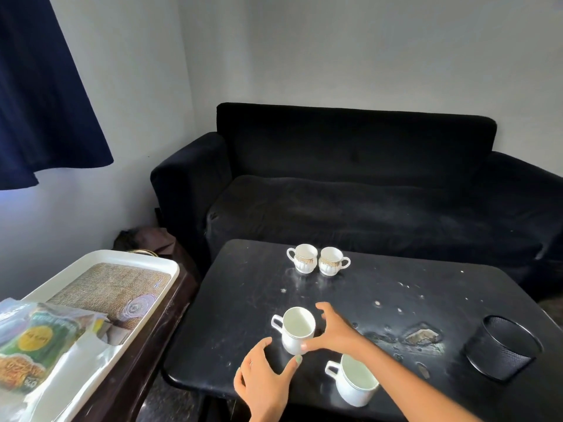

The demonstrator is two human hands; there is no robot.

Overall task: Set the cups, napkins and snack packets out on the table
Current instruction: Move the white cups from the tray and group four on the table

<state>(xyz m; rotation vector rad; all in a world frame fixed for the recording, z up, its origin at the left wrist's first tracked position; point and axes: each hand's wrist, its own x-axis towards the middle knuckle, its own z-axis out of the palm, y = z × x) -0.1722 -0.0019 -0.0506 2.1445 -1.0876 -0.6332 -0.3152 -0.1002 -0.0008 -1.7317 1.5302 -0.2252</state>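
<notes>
A plain white cup (297,328) stands on the black table (237,300) between my hands. My right hand (330,332) is spread beside it, thumb touching the cup's lower side, fingers off it. My left hand (263,376) lies open on the table in front of the cup, thumb near its base. A second plain white cup (355,380) stands at the near edge under my right forearm. Two gold-banded white cups (304,257) (330,260) stand side by side at the far side. Green and orange snack packets (33,345) lie in a white tray (128,303) on the left, beside white napkins (85,342).
A black mesh holder (502,348) stands at the table's right. The tabletop has a chipped patch (422,336) right of the cups. A dark sofa (365,184) runs behind the table. The tray rests on a dark wooden stand (143,354) left of the table.
</notes>
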